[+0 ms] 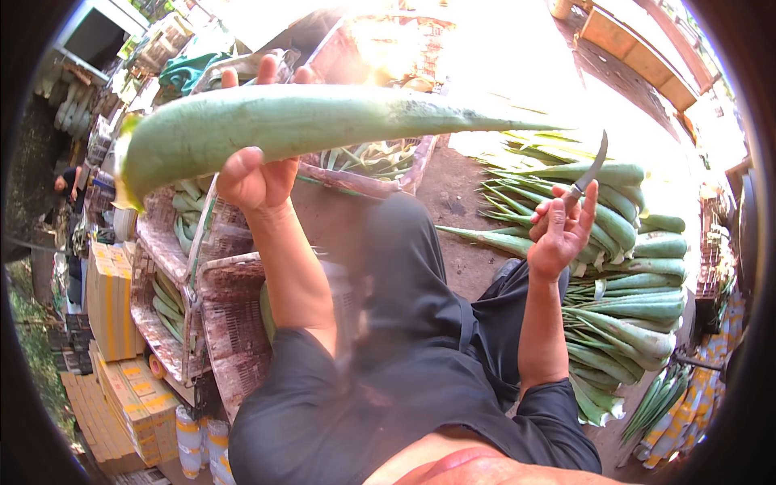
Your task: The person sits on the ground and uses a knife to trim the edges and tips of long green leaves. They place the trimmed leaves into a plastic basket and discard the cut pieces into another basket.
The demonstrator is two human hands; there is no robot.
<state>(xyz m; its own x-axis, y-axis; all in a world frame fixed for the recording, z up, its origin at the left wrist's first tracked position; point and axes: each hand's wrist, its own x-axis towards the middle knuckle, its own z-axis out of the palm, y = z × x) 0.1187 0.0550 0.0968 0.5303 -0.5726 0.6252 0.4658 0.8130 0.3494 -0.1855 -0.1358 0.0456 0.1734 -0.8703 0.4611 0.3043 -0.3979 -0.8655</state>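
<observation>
My left hand (260, 174) grips a big pale green aloe leaf (307, 121) near its cut base and holds it up level, tip pointing right. My right hand (560, 230) is raised to the right and closed on the handle of a small curved knife (590, 171), blade up and clear of the leaf. The blade tip is close to the leaf's thin end.
A heap of cut aloe leaves (626, 283) lies on the ground at the right. Plastic crates (226, 315) holding more leaves stand at the left, another crate (368, 162) ahead. Stacked yellow cartons (121, 347) are at far left, where another person (66, 184) bends.
</observation>
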